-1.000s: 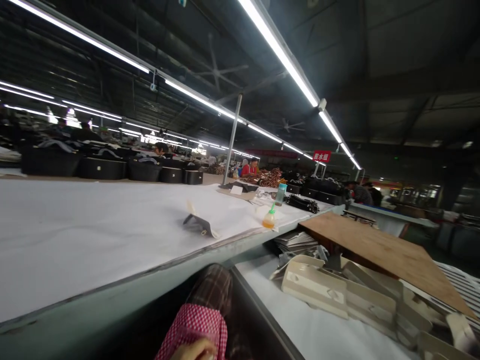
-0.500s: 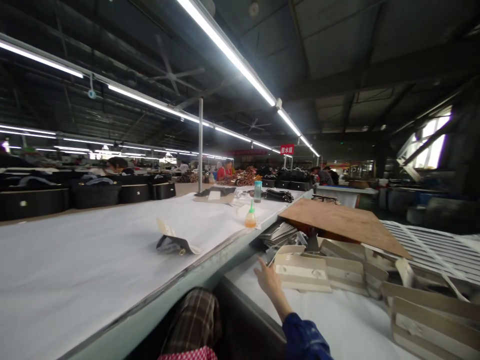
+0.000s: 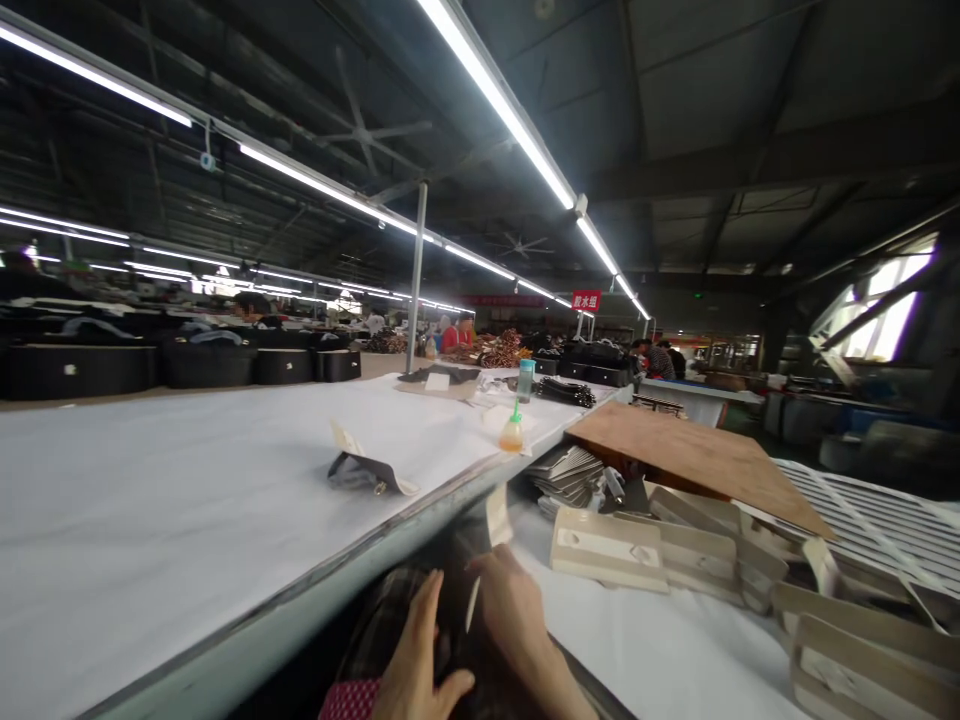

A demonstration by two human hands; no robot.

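Low at the frame's bottom, between the two tables, both hands meet over my lap. My right hand [image 3: 516, 612] grips a flat dark panel piece [image 3: 452, 600] with a pale lining; its cream tab stands up above my fingers. My left hand [image 3: 417, 660] lies against the left side of the same piece, fingers stretched upward and thumb out to the right. A red checked sleeve [image 3: 349, 698] shows below the left hand. The lower part of the piece is dark and hard to make out.
A long white-covered table [image 3: 187, 480] at left carries a folded dark piece [image 3: 365, 468], an orange glue bottle [image 3: 512, 432] and a teal bottle [image 3: 526, 380]. At right lie beige cut pieces [image 3: 607, 548], a grey stack [image 3: 566, 475], a wooden board [image 3: 697, 460] and a slatted rack [image 3: 885, 510]. People work far off.
My right hand, which reached toward the beige pieces on the lower table, has drawn back over my lap holding a piece. My left hand has come up to meet it.
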